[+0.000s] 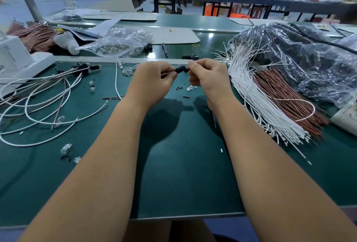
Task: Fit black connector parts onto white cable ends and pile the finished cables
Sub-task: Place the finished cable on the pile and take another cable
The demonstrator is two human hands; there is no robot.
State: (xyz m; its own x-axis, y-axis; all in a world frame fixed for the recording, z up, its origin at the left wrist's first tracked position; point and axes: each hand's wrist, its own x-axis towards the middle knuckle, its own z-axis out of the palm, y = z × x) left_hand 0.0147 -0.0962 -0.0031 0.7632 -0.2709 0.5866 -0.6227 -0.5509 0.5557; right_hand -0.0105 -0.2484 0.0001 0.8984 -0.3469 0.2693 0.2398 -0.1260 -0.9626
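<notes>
Both hands meet above the green mat at the middle of the bench. My left hand pinches a thin cable end just left of a small black connector part. My right hand pinches the connector's right end between thumb and forefinger. A bundle of white cables fans out on the right beside brown cables. Finished cables with black connectors lie in a loose pile at the left.
A clear bag of small bulbs sits behind the hands, with loose bulbs and black bits on the mat. A crinkled plastic bag covers the right rear. A white device stands at the left. A pen lies farther back.
</notes>
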